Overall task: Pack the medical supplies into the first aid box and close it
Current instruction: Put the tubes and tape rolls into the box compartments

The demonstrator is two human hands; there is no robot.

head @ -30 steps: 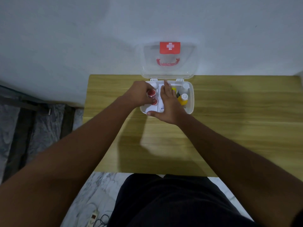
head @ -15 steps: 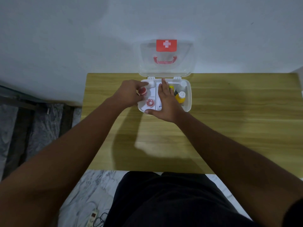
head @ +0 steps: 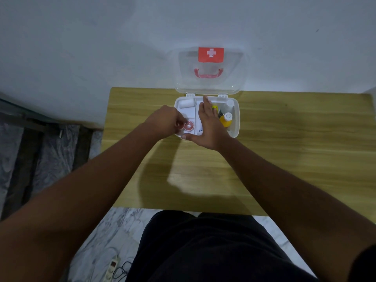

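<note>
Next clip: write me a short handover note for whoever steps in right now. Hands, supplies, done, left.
Left hand: fingers curled at the box's left front corner, on a small red item; grip unclear.
Right hand: open, flat across the middle of the box, thumb along its front edge.
In the box: red-capped jar, white roll, yellow bottle.
Lid stands open.
Left: seat the red item, clear both hands, close the lid.

White cross on lid label (head: pixel 211 54)
</note>
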